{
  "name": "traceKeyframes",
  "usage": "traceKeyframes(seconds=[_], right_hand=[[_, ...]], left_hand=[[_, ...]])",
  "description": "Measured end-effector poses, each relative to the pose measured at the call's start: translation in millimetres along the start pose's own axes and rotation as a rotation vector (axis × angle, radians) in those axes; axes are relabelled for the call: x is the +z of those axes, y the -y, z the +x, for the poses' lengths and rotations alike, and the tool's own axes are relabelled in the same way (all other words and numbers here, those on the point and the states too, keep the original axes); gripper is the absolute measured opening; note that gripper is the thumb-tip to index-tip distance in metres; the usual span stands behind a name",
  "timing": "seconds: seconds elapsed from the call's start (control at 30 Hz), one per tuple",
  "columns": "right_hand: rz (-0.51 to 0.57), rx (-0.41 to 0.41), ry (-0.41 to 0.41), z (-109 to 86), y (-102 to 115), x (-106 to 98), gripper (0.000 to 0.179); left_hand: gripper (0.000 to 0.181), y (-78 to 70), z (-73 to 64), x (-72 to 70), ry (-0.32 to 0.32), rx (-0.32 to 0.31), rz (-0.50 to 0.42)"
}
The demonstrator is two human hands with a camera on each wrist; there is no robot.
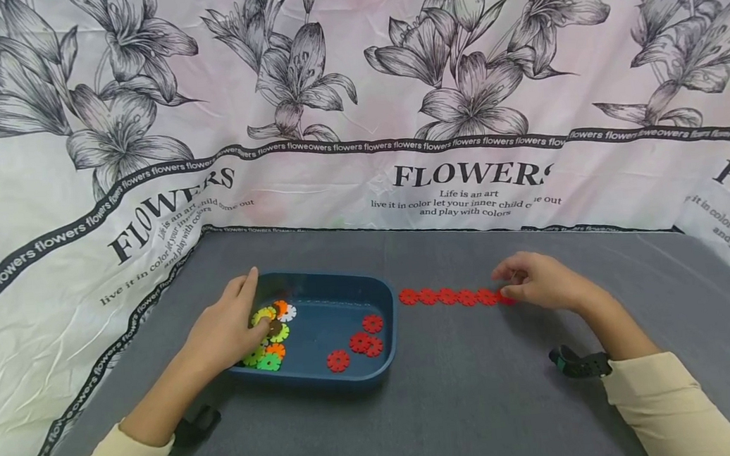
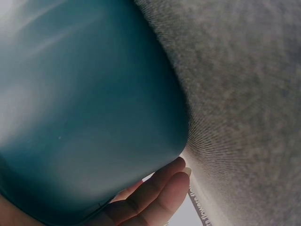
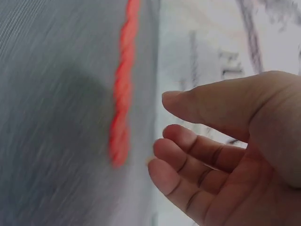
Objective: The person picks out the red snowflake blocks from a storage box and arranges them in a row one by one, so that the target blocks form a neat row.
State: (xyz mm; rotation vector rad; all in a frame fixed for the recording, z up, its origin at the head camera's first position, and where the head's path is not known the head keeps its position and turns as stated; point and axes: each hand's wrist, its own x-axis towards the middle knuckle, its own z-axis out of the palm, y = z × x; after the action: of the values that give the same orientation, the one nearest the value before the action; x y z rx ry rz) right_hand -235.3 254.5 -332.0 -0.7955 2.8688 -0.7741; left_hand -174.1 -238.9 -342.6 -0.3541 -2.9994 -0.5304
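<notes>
At the left end of a dark blue plastic tray (image 1: 325, 380), my left hand (image 1: 228, 326) holds the wall, thumb inside and fingers outside. In the left wrist view those fingers (image 2: 162, 193) lie against the tray's outer side (image 2: 94, 108). My right hand (image 1: 543, 280) is just above the right end of a row of red notched discs (image 1: 447, 296), which overlap one another on the cloth. The right wrist view shows its thumb and fingertips apart, with nothing between them and the red row (image 3: 123, 89) beside them.
Inside the tray, several loose red discs (image 1: 338, 360) lie at the right, and yellow, green, orange and white discs (image 1: 269, 362) are heaped at the left. Grey cloth (image 1: 466, 397) covers the table. A flower-printed curtain (image 1: 336, 180) stands along the back and left.
</notes>
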Motion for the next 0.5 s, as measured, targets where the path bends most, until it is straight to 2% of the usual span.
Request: traceKeyframes(seconds=[0.3,0.5], right_hand=[[-0.064,-0.246,-0.033,16.7,87,11,0.020],[-0.128,-0.421,-0.025,35.3,137,31,0.021]], left_hand=[[0.083,-0.7,-1.5,-0.5,-0.013,0.003,0.001],[0.083,1.2,-0.9,0.9,-0.016,0.006,0.004]])
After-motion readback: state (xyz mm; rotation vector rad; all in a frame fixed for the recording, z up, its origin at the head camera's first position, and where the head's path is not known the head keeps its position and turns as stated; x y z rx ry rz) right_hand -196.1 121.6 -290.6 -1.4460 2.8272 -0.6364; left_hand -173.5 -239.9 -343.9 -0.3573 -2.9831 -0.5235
